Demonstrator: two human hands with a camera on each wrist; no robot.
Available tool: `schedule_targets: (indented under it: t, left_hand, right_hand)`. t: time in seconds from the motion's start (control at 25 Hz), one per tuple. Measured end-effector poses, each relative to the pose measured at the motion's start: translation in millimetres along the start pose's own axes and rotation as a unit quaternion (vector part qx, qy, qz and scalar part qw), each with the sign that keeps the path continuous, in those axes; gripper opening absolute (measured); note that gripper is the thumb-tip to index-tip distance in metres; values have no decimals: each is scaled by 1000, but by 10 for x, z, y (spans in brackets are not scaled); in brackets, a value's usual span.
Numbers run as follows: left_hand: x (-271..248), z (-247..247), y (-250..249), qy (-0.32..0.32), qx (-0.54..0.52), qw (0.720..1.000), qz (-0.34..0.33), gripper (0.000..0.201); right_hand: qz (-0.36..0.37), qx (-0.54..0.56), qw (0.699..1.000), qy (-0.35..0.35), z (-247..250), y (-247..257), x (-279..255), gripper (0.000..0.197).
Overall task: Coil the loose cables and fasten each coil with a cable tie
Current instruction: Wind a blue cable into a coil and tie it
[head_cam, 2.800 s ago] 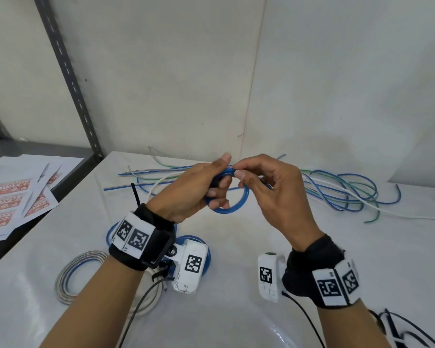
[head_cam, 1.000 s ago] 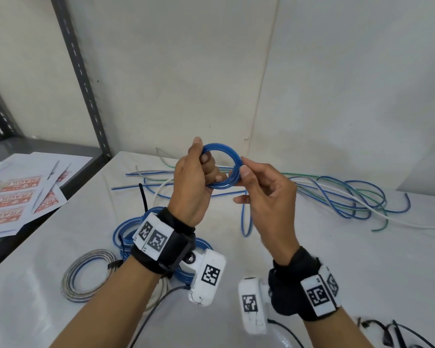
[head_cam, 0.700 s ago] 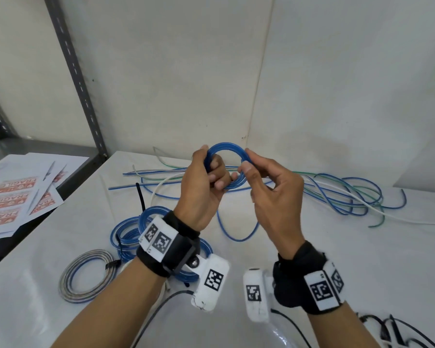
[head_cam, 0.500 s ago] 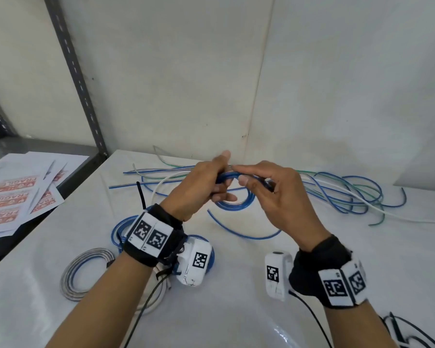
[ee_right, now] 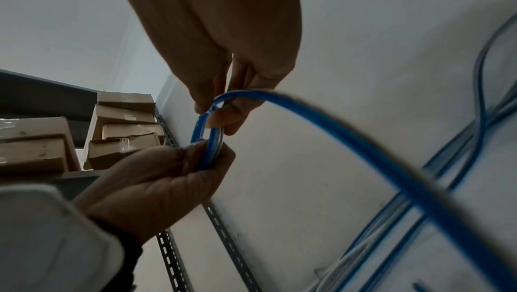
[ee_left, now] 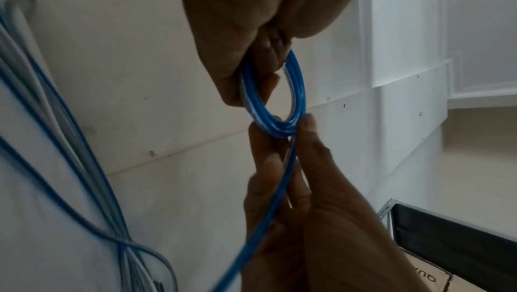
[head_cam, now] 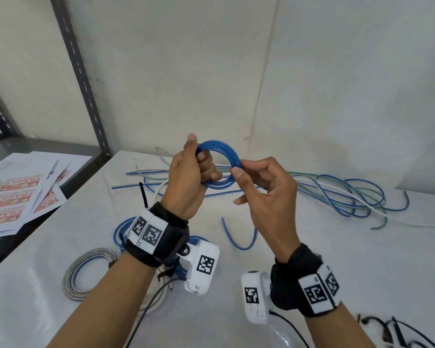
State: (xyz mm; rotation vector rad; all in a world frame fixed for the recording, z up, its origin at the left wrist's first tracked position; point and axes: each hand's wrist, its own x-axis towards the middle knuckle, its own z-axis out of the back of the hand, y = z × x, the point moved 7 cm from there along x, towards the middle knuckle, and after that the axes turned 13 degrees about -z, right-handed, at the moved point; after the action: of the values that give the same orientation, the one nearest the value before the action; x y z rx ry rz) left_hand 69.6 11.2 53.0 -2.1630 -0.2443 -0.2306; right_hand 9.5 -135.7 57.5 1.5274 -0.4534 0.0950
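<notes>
Closest to the person, on the white tabletop (head_cam: 362, 259), lie what look like finished coils: a flat grey-and-blue coil (head_cam: 86, 275) with a dark band at one side, probably a tie, and beside it, half hidden under the left wrist, a blue coil (head_cam: 122, 228) from which a stiff black cable tie (head_cam: 143, 195) stands up. At the near right edge a few more black ties (head_cam: 397, 331) wait.

Above these, held off the surface, is the job in hand. The left hand (head_cam: 186, 182) has its fingers curled through a small blue coil (head_cam: 220, 146), several glossy, smooth plastic-sheathed turns stacked into a neat ring. The right hand (head_cam: 264, 189) pinches the ring's far rim between thumb and forefinger, its other fingers loosely bent. A loose tail (head_cam: 239, 238) hangs down and curls up, so I'd say the winding is nearly through but not yet tied.

Further back sprawls the loose bundle (head_cam: 342, 194): thin, springy blue, green and white wires in long slack loops, not yet coiled. That is most of the remaining work.

Off left, printed sheets (head_cam: 18, 194) lie on a grey metal shelf (head_cam: 86, 156).
</notes>
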Motion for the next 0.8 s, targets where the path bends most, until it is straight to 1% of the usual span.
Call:
schedule_targets:
  t: [0.08,0.16,0.2,0.28,0.36,0.4,0.48,0.56,0.6,0.64,0.72,0.8]
  left_hand:
    - [-20,-34,49,4,-20,1000,15,46]
    - [-25,-58,101,28,-26,999,33,47]
    - [-18,-60,126,45,-10,998,42,48]
    - [-16,-73,144,104,65,991,48,52]
    - [-52,-131,160,183,168,968,47,54]
    - [-85,-157,171,210,206,955,50,53]
    - [-157,-200,202,241,236,939,66,50]
    - [-196,-243,218,262,238,933,69,50]
    - [-181,-239,210,250,225,940,64,50]
    - [-145,-208,182,219,195,954,60,50]
    - [-63,-128,114,144,95,983,61,50]
    - [-14,-90,78,94,9,994,56,51]
  right_hand:
    - [-10,27,1000,-10,-10,-35,6,11]
    - [-11,44,999,-20,58,-29,52,9]
    - [-8,43,999,-17,106,-12,84,8]
    - [-1,6,1000,9,183,37,141,9]
    - [4,-63,996,56,202,72,169,9]
    - [2,-97,993,74,203,74,174,9]
    - [-1,-143,985,94,212,67,185,11]
    - [-1,-155,983,101,223,69,190,12]
    - [1,-151,984,95,231,76,185,14]
    - [2,-139,987,84,248,82,188,15]
    - [-11,-84,995,56,268,63,188,15]
    - [-30,-31,998,46,221,32,172,15]
